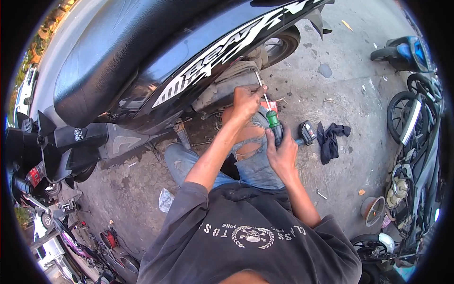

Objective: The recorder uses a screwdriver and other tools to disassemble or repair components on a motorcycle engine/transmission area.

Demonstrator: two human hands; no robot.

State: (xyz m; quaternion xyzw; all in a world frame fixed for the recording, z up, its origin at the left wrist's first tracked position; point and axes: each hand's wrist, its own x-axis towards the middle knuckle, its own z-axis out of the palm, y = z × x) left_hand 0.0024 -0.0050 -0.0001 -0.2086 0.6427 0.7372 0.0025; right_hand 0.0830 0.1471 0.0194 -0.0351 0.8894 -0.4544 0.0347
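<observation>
A long screwdriver [273,118] with a green and black handle lies between my two hands, its thin shaft slanting up toward the underside of a black scooter [189,57]. My right hand [283,154] is wrapped round the lower end of the handle. Farther up, the fingers of my left hand [247,102] are closed at the shaft, close beside the scooter's lower casing [231,78]. What the tip touches is too small to make out. Beyond the casing shows the scooter's wheel [286,45].
Right of my knee, a black battery-like block [307,132] sits near a crumpled dark cloth [332,142]. A small metal tool [322,194] and clear plastic [165,200] lie on the concrete. Parked motorcycles [411,128] and a round container [372,211] stand at the right.
</observation>
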